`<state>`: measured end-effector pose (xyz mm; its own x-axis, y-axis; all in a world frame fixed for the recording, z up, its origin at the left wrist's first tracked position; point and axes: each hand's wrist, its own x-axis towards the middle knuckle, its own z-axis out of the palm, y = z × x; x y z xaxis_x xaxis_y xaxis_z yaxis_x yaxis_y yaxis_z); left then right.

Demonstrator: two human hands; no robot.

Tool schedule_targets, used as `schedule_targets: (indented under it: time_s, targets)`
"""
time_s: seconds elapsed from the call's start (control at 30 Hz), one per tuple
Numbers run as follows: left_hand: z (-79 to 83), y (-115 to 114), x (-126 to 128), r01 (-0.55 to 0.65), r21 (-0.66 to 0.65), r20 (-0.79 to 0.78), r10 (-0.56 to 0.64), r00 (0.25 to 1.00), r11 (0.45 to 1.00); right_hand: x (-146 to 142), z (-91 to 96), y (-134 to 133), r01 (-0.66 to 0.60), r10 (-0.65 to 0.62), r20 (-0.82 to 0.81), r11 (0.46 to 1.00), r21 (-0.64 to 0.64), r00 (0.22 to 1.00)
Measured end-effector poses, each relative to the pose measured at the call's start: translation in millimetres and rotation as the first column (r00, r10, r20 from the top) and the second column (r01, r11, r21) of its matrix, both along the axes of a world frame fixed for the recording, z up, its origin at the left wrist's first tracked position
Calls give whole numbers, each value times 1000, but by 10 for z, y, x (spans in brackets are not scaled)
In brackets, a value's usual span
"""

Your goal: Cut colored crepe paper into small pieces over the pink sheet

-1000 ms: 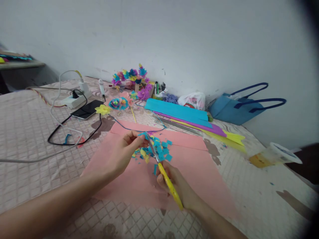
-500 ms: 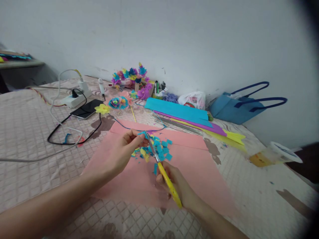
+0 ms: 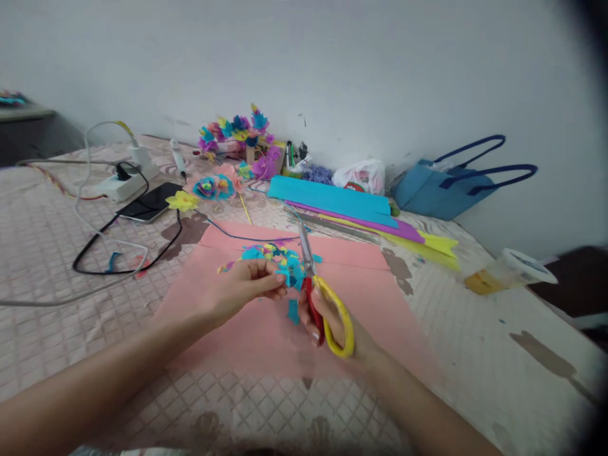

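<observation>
Two bare forearms (image 3: 133,358), narrow wrists (image 3: 206,311), slim bare fingers (image 3: 266,285)

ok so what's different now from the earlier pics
The right hand has turned the scissors, so both handles show, and the tips have swung right, off the blue paper. The left hand drew back slightly, still pinching blue paper. Nothing was visibly let go. The pink sheet and yellow flower stayed put.

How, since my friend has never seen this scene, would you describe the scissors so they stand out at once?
Find the large pink sheet on the patterned cloth. Above it, the right hand holds the scissors. Their silvery blades and handles, one yellow and one red, set them apart from the small blue paper scraps nearby.
</observation>
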<state>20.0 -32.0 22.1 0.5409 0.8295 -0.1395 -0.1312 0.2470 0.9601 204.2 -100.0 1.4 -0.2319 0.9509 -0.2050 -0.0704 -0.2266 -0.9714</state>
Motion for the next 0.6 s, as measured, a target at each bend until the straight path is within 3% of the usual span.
schedule_targets:
  time_s: [0.07,0.17,0.6]
  targets:
    - [-14,-24,11,134,-11,-79,-134,988,991,21,24,31,53,-54,23,997,53,998]
    - [-30,-46,29,222,-32,-152,-224,963,975,38,39,46,142,-143,15,989,49,990]
    - [-42,-56,54,299,5,-217,-291,932,954,14,86,28,135,-135,41,991,20,990]
